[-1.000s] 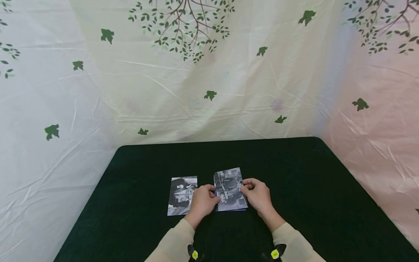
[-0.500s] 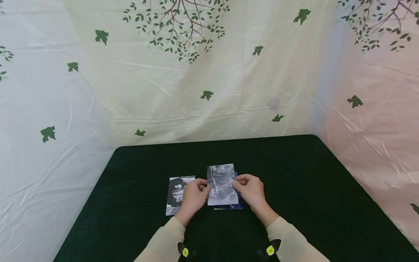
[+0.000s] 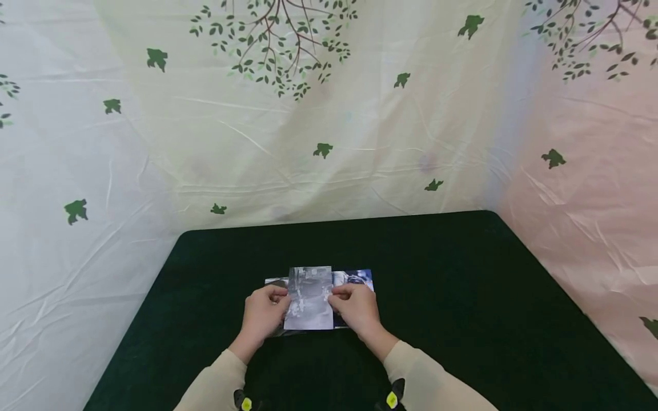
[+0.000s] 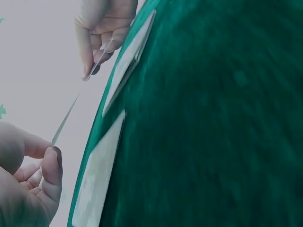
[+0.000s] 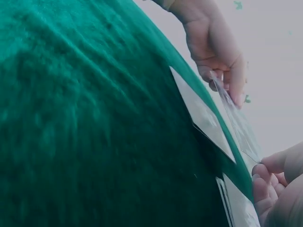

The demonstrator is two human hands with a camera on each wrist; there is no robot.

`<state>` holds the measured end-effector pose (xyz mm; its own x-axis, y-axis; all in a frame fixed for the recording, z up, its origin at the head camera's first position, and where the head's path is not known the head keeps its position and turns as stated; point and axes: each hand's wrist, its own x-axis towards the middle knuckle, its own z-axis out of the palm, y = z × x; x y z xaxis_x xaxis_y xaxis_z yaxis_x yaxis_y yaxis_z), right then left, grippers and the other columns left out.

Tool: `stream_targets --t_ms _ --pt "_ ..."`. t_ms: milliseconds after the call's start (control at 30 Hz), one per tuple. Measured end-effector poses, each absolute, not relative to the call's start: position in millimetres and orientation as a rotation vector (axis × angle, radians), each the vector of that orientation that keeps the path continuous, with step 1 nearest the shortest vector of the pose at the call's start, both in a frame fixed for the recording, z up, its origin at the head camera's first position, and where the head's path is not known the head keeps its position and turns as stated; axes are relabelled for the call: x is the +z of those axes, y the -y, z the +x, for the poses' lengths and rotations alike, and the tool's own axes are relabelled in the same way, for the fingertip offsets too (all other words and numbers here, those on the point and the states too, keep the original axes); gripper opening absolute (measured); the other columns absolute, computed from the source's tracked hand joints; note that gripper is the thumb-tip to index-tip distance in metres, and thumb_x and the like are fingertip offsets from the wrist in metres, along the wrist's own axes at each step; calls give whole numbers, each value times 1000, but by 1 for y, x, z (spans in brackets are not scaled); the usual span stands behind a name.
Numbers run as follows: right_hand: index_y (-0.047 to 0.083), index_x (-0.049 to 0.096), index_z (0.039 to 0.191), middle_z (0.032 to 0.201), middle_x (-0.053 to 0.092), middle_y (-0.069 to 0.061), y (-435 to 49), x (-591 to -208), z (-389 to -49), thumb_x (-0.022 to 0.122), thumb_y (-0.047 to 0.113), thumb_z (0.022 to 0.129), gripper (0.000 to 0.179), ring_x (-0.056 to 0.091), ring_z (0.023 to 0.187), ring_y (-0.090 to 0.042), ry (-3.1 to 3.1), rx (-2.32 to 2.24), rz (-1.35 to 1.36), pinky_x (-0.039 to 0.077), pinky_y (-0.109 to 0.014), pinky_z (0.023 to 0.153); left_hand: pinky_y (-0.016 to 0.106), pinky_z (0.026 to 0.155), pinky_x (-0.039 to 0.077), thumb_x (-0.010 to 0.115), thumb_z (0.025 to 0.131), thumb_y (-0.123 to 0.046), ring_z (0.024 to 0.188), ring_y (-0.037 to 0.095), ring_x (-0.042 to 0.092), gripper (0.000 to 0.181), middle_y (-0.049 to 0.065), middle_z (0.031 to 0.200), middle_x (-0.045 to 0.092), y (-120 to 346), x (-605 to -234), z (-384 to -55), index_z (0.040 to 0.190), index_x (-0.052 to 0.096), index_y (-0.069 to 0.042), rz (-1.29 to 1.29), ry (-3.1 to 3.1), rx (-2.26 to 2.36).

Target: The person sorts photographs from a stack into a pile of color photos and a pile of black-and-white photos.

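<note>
A black-and-white photo print (image 3: 309, 299) hangs above the table between both hands, its face catching a pale glare. My left hand (image 3: 263, 313) pinches its left edge between thumb and fingers. On the opposite edge, my right hand (image 3: 356, 308) pinches it the same way. Both wrist views show the held print (image 5: 234, 118) raised off the cloth. Under it to the right lies a stack of prints with a blue-toned photo (image 3: 362, 277) on top. Another black-and-white print (image 3: 276, 282) lies to the left, mostly covered by the left hand and the held print.
A dark green cloth covers the table (image 3: 437, 274), whose far edge meets a pale curtain (image 3: 247, 142) printed with leaves and branches. In the left wrist view, the two groups of prints lie side by side, a small gap of cloth between them.
Both hands have lifted the black-and-white print off the right stack and carried it left, partly over the left print. The blue-toned photo beneath has come into view.
</note>
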<state>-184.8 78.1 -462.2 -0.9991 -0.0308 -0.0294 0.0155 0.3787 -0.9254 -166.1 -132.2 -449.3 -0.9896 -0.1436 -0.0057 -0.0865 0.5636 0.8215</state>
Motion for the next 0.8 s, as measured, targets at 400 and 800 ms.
stream_targets --t_ms 400,800 --pt "10 75 95 78 69 6 -36 -465 -187 77 17 81 16 61 67 -4 -2697 -1508 -214 51 -24 60 28 53 46 68 87 -13 63 13 57 16 2 78 63 177 -456 -158 100 70 -3 227 2799 -1320" --pt "9 75 94 76 66 5 -23 -463 -191 76 15 82 12 59 64 -4 -2684 -1425 -182 50 -23 58 29 57 47 71 86 -14 65 13 56 13 1 79 65 188 -457 -166 94 71 -4 149 2877 -1166"
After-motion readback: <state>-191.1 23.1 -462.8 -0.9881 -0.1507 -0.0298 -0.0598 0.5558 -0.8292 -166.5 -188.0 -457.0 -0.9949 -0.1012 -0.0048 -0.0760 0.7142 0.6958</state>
